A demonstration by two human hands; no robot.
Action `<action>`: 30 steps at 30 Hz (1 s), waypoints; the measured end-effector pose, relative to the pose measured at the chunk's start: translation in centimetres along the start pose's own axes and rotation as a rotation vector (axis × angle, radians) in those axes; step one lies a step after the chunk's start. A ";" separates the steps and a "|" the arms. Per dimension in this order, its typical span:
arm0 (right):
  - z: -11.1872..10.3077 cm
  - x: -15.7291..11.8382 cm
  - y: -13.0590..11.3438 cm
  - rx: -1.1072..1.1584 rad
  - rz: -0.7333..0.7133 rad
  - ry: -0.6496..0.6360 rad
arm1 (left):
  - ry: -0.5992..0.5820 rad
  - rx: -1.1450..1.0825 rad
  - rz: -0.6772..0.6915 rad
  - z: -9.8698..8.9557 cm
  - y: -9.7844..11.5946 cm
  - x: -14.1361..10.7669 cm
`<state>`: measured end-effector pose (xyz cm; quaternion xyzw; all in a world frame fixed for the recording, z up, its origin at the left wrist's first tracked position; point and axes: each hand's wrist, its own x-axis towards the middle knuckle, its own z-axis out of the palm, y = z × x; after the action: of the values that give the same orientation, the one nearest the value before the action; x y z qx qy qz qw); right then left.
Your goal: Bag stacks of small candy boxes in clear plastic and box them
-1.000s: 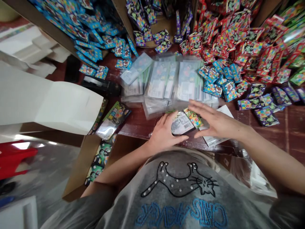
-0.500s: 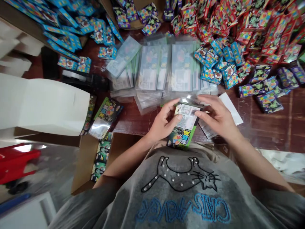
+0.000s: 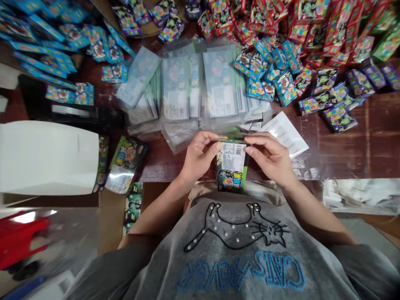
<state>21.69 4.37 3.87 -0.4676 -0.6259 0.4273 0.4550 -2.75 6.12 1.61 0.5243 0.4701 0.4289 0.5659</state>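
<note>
A flat black-and-green candy box [image 3: 232, 166] with a white barcode label is held in front of my shirt, at the table's near edge. My left hand [image 3: 201, 155] pinches its top left corner between thumb and fingers. On the top right corner, the thumb and fingers of my right hand [image 3: 271, 156] close in the same way. The far end of the box faces the table, and its top edge shows as a narrow strip between both hands. Just beyond lie clear plastic sleeves [image 3: 175, 89] with similar boxes inside, overlapping in stacks.
Red packets [image 3: 312, 25], blue packets [image 3: 261, 68] and purple packets [image 3: 339, 118] are heaped across the back and right. A white label sheet [image 3: 286, 133] lies beside my right hand. To the left are another black-green box [image 3: 126, 160], an open carton [image 3: 120, 212] and more blue packets [image 3: 100, 46].
The view has shifted, so the table things appear further left. My right hand has moved from the label to the box's top right corner; my left thumb has moved up to the top left corner.
</note>
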 end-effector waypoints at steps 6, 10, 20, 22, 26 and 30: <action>-0.9 0.4 -0.8 -0.073 -0.018 -0.090 | -0.111 -0.019 -0.067 -0.6 0.2 0.5; -1.2 0.5 -2.2 -0.079 0.064 -0.108 | -0.146 0.065 0.005 -0.4 2.2 1.0; -1.2 1.5 -2.4 0.167 0.435 0.082 | -0.267 0.034 -0.132 0.7 3.7 4.3; -1.5 1.6 -2.4 0.164 0.440 0.077 | -0.312 -0.009 -0.169 0.5 3.4 4.9; -2.7 1.2 -2.5 0.107 0.330 0.025 | -0.367 0.000 -0.152 0.1 3.7 5.2; -3.9 -0.4 -2.2 0.000 0.081 -0.108 | -0.423 0.055 0.016 0.1 4.2 4.1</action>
<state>25.08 4.00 6.75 -0.4687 -0.6300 0.4702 0.4028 -1.89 10.47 5.43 0.6216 0.3483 0.3007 0.6339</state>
